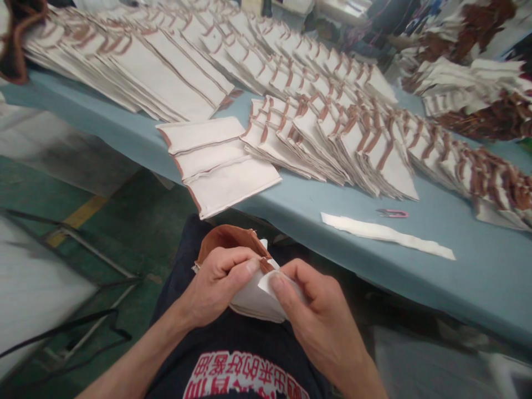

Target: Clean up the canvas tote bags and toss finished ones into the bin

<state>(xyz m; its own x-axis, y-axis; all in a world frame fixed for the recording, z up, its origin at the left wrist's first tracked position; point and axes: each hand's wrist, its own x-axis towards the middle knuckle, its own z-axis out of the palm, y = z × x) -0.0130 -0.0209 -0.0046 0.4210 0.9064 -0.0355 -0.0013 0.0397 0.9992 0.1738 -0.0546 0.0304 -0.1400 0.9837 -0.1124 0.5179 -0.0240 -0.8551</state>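
Observation:
A sewn piece point(257, 302) of off-white material with a brown side curls over my lap. My left hand point(224, 280) is closed on its upper edge, thumb pressed near a brown seam. Opposite it, my right hand point(320, 299) pinches a small white flap point(268, 284) between thumb and forefinger at the same edge. Whether this flap is part of the piece or a separate strip, I cannot tell. The two hands' fingertips are close together. The piece's underside and the other fingers of both hands are partly hidden.
Rows of overlapping off-white pieces with brown edges point(316, 138) cover the blue-grey table point(469, 293). One flat sewn panel point(224, 166) overhangs its near edge. Pink-handled thread snips point(394, 213) lie behind a white strip point(386, 234). A metal frame point(100, 260) stands at left.

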